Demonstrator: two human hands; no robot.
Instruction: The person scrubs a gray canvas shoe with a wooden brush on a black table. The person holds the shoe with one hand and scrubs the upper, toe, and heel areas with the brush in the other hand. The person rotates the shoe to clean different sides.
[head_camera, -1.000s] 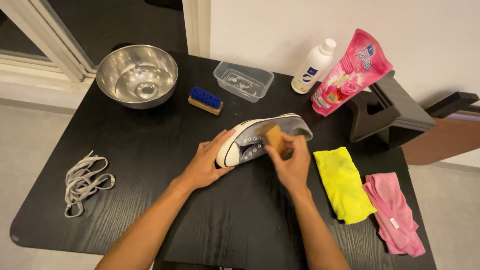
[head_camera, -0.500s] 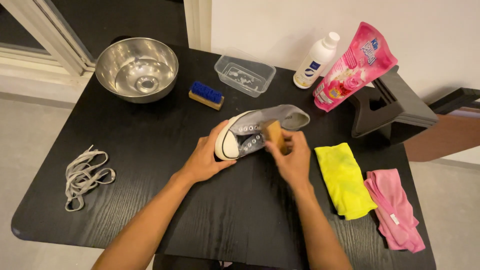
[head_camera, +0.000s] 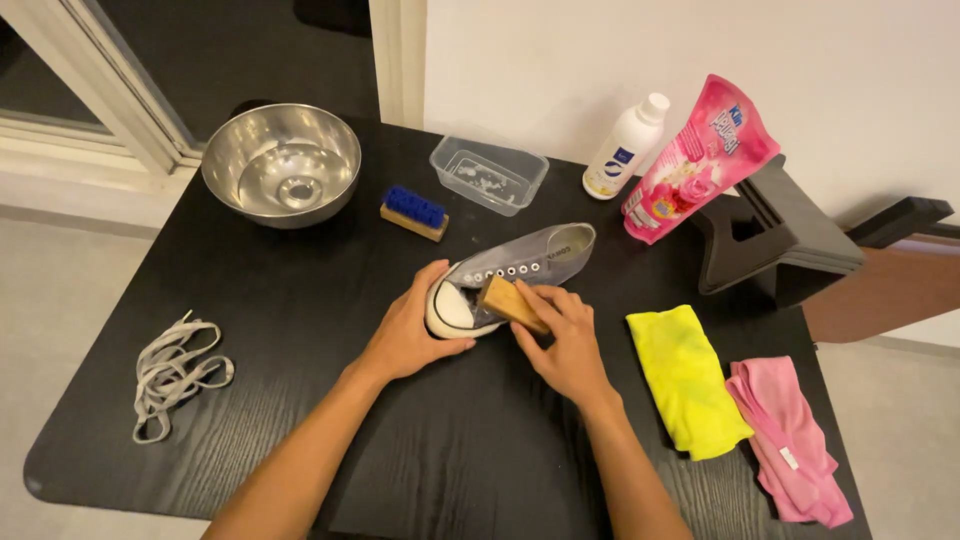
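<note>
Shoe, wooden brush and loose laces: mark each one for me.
shoe (head_camera: 548, 255), head view, on the grey canvas side near the eyelets.
wooden brush (head_camera: 508, 301), head view, on its wooden back.
laces (head_camera: 175, 372), head view, on the middle of the grey bundle.

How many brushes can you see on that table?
2: a blue-bristled brush lying between the metal bowl and the shoe, and a wooden brush in the right hand.

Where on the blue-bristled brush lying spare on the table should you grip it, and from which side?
Grip the blue-bristled brush probably by the two long sides of its wooden block, coming down from above. It lies bristles-up, flat on the table, with free space around it between the steel bowl and the clear tub.
</note>
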